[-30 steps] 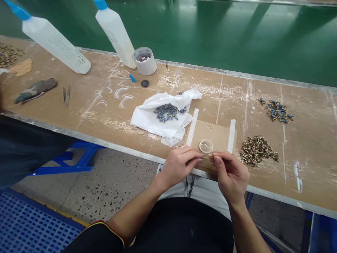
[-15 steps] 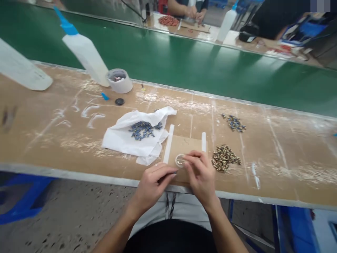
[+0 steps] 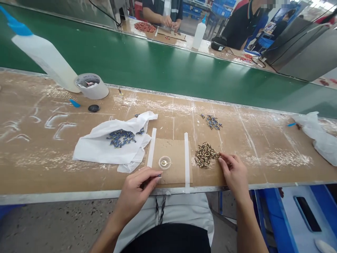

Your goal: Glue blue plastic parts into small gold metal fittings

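My left hand (image 3: 140, 186) is closed in a pinch on a small blue part (image 3: 159, 175), at the near edge of a cardboard pad (image 3: 176, 151). A shallow clear round dish (image 3: 165, 162) lies on the pad, with a thin pale object in or across it. To the right, my right hand (image 3: 234, 172) has thumb and forefinger brought together at the edge of a pile of small gold-and-black parts (image 3: 205, 154). What sits between those fingertips is too small to make out.
White cloth (image 3: 92, 144) bears a heap of blue parts (image 3: 121, 137); more blue parts (image 3: 213, 122) lie behind the gold pile. A tape roll (image 3: 92, 88), glue bottle (image 3: 50, 59) and black cap (image 3: 93, 108) stand left. Beyond the green belt (image 3: 147, 59), other people work.
My right hand has moved from the round dish rightward to the edge of the gold-and-black pile. My left hand keeps its pinch on the blue part. The camera view has swung right.
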Action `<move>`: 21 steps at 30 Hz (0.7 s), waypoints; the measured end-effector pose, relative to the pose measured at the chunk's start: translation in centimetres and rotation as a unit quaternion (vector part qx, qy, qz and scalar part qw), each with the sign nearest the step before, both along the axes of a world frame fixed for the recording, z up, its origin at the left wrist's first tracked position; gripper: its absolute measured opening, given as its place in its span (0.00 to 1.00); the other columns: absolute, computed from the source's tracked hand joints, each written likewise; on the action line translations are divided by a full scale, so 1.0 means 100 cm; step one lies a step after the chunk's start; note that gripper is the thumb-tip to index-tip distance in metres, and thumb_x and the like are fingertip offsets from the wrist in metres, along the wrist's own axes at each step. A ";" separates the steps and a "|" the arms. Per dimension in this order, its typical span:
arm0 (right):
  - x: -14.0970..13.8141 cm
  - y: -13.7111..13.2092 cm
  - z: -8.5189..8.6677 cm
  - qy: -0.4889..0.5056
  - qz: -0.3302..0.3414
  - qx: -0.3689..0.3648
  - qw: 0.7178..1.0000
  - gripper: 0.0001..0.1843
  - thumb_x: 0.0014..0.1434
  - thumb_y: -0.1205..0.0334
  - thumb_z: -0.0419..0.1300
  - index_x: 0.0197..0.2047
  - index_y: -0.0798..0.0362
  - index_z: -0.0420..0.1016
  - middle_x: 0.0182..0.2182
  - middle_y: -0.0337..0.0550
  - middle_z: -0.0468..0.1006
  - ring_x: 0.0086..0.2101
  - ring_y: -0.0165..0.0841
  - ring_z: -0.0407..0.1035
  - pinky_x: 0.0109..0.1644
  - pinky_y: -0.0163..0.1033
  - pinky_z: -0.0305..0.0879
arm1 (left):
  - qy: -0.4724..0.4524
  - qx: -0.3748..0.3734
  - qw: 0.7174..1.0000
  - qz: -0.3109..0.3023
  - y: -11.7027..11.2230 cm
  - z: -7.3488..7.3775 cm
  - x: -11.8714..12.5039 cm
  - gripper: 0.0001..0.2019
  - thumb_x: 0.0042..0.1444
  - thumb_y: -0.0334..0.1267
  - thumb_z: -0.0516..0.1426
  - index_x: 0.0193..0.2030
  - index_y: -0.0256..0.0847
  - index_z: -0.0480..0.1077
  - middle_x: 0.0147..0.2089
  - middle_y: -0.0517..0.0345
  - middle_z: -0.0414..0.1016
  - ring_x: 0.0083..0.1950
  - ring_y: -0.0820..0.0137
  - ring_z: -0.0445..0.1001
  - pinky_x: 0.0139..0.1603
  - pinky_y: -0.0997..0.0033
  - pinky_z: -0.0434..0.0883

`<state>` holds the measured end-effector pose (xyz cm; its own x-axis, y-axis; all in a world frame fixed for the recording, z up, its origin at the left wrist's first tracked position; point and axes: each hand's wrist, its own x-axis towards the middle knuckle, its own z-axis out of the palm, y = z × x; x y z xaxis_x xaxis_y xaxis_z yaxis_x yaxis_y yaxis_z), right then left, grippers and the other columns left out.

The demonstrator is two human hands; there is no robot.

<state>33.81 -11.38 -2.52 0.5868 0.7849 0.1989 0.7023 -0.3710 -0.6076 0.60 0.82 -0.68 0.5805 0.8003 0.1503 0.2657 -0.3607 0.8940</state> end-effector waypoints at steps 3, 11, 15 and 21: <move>0.002 0.000 -0.003 0.001 -0.008 0.010 1.000 0.17 0.62 0.48 0.60 0.39 0.53 0.81 0.35 0.45 0.79 0.30 0.35 0.71 0.38 0.42 0.67 | 0.002 -0.011 1.000 0.007 -0.004 0.003 -0.002 0.06 0.62 0.34 0.59 0.44 0.43 0.78 0.34 0.59 0.77 0.33 0.73 0.73 0.32 0.75 0.68; -0.058 -0.017 0.026 0.246 -0.091 0.141 0.955 0.14 0.50 0.54 0.72 0.37 0.52 0.81 0.31 0.43 0.82 0.31 0.34 0.75 0.37 0.39 0.73 | -0.059 -0.015 0.998 0.004 -0.032 0.025 0.014 0.07 0.62 0.30 0.58 0.44 0.39 0.77 0.39 0.53 0.80 0.39 0.70 0.77 0.40 0.73 0.73; -0.128 -0.006 0.047 0.384 0.049 0.110 0.915 0.08 0.53 0.58 0.71 0.34 0.51 0.80 0.31 0.41 0.81 0.30 0.32 0.76 0.33 0.35 0.75 | -0.085 0.019 0.996 0.016 -0.042 0.029 0.022 0.07 0.62 0.29 0.59 0.44 0.38 0.78 0.38 0.52 0.80 0.38 0.70 0.78 0.39 0.73 0.74; -0.164 0.007 0.053 0.458 0.098 0.094 0.878 0.06 0.58 0.58 0.67 0.37 0.51 0.79 0.29 0.40 0.81 0.30 0.32 0.77 0.35 0.35 0.77 | -0.085 0.040 0.995 0.018 -0.047 0.029 0.019 0.05 0.61 0.29 0.60 0.41 0.37 0.78 0.38 0.52 0.80 0.38 0.70 0.78 0.40 0.72 0.74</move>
